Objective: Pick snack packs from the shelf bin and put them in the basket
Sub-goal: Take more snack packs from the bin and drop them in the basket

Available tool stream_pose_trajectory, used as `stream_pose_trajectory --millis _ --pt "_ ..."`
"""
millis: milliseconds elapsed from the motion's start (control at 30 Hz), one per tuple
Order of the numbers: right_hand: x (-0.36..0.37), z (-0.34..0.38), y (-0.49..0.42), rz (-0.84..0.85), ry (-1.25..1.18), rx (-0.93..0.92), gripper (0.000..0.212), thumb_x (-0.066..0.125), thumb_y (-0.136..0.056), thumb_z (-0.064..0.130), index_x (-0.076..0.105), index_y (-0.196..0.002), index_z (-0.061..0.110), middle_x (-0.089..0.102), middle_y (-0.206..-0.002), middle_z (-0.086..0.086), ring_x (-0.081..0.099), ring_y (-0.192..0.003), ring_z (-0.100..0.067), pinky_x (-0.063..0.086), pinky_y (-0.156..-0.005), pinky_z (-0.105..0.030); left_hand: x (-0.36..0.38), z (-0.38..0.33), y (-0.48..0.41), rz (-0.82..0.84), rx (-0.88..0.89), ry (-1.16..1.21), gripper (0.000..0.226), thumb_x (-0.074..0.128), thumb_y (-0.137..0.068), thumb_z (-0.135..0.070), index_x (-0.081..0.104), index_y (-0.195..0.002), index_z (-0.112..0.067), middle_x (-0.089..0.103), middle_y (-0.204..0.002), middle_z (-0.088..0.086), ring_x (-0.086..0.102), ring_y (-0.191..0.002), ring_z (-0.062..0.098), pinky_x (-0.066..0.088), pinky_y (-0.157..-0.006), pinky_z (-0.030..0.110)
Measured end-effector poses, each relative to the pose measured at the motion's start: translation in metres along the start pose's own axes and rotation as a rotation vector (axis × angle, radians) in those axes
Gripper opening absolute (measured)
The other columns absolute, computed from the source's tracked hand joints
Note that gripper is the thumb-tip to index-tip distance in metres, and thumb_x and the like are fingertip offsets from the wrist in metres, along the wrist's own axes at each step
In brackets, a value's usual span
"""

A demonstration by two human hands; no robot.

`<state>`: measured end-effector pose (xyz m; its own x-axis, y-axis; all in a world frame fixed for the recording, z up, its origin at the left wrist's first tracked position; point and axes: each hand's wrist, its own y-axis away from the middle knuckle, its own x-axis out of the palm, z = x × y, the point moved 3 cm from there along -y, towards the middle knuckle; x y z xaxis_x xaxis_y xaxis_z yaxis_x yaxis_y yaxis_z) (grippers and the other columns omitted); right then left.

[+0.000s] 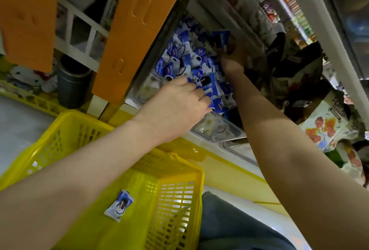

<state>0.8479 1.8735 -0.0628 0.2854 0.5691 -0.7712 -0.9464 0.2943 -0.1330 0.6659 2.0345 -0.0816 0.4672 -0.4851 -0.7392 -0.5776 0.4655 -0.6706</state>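
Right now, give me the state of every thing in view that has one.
shelf bin, heaped with snack packs.
left hand, fingers curled among those packs, grip unclear.
right hand, holds a raised pack above the heap.
basket, holds one lone pack.

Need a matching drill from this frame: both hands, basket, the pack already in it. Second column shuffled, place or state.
Column one:
1. left hand
2. right hand
3. basket
4. lone pack

Column two:
A. yellow, mesh walls
B. grips a raised blue pack deep in the bin
C. lies on the basket floor
D. fingers among the packs at the bin's near edge

Pairs: 1-D, 2-B, 3-A, 4-C
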Motion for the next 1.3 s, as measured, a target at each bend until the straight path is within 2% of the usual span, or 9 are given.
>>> stream_pose_trajectory --millis 133,300,367,533,733,900,1033,1133,1300 --pt "-0.003 0.000 -0.006 0.104 0.249 -0.051 0.028 0.053 -0.092 0.019 0.053 -0.120 0.015 0.056 -0.093 0.003 0.057 -0.073 -0.010 0.047 -0.063 -0.022 0.000 0.000 0.000 -0.018 0.015 -0.008 0.036 0.032 -0.094 -0.031 0.064 -0.083 -0.018 0.067 -0.074 -0.002 0.062 -0.069 0.016 0.044 -0.073 0.029" --pt "0.000 0.004 -0.006 0.343 0.395 -0.077 0.017 0.039 -0.098 0.017 0.055 -0.102 0.018 0.050 -0.089 0.000 0.047 -0.069 -0.009 0.040 -0.061 -0.022 -0.002 -0.001 -0.001 -0.025 0.003 -0.003 0.032 0.037 -0.093 -0.031 0.064 -0.081 -0.018 0.067 -0.073 -0.002 0.061 -0.068 0.016 0.044 -0.071 0.029" --pt "-0.005 0.001 -0.004 0.275 0.254 -0.041 0.020 0.036 -0.099 0.019 0.051 -0.087 0.023 0.045 -0.076 0.005 0.042 -0.062 -0.005 0.038 -0.052 -0.015 -0.002 0.000 0.000 -0.017 -0.002 0.008 0.032 0.036 -0.093 -0.030 0.064 -0.082 -0.017 0.067 -0.074 -0.001 0.061 -0.069 0.017 0.043 -0.071 0.029" --pt "-0.012 -0.010 -0.004 0.182 0.183 0.051 0.028 0.041 -0.097 0.038 0.054 -0.099 0.013 0.046 -0.069 0.002 0.044 -0.057 -0.010 0.039 -0.058 -0.023 -0.002 0.000 0.000 0.004 -0.023 0.027 0.031 0.039 -0.092 -0.030 0.064 -0.082 -0.016 0.067 -0.074 0.000 0.061 -0.068 0.017 0.043 -0.071 0.030" --pt "-0.018 -0.008 -0.007 0.129 0.083 0.136 0.021 0.059 -0.090 0.030 0.059 -0.103 0.013 0.051 -0.075 0.005 0.051 -0.067 -0.010 0.048 -0.066 -0.025 -0.004 0.000 -0.001 0.026 -0.039 0.035 0.033 0.036 -0.093 -0.030 0.064 -0.083 -0.017 0.066 -0.074 -0.001 0.061 -0.068 0.016 0.043 -0.070 0.030" --pt "-0.020 -0.006 -0.003 0.025 0.116 0.147 0.021 0.047 -0.096 0.027 0.058 -0.096 0.009 0.057 -0.088 -0.005 0.048 -0.063 -0.011 0.044 -0.065 -0.024 -0.008 -0.002 -0.001 0.061 -0.067 0.045 0.029 0.040 -0.093 -0.029 0.064 -0.085 -0.015 0.067 -0.075 0.000 0.061 -0.070 0.017 0.043 -0.070 0.030" --pt "-0.038 0.011 0.018 -0.217 0.083 -0.030 0.023 0.041 -0.098 0.020 0.054 -0.109 0.005 0.060 -0.108 -0.012 0.049 -0.076 -0.008 0.039 -0.058 -0.004 -0.013 -0.003 -0.002 0.102 -0.095 0.062 0.027 0.043 -0.092 -0.028 0.066 -0.085 -0.015 0.068 -0.076 0.000 0.063 -0.071 0.017 0.044 -0.071 0.030" --pt "-0.055 0.027 0.049 -0.293 0.070 -0.192 0.026 0.042 -0.098 0.017 0.050 -0.115 -0.001 0.060 -0.108 -0.016 0.058 -0.088 -0.018 0.041 -0.064 -0.007 -0.015 -0.005 -0.003 0.144 -0.114 0.078 0.028 0.040 -0.093 -0.028 0.065 -0.089 -0.017 0.069 -0.081 0.000 0.063 -0.075 0.017 0.043 -0.074 0.031" --pt "-0.083 0.039 0.117 -0.340 -0.130 -0.352 0.015 0.043 -0.096 0.011 0.049 -0.106 0.001 0.051 -0.079 0.013 0.052 -0.063 0.016 0.038 -0.056 -0.002 -0.022 -0.012 0.002 0.080 -0.248 0.383 0.028 0.035 -0.098 -0.021 0.057 -0.113 -0.012 0.062 -0.107 0.004 0.053 -0.101 0.019 0.034 -0.091 0.030"
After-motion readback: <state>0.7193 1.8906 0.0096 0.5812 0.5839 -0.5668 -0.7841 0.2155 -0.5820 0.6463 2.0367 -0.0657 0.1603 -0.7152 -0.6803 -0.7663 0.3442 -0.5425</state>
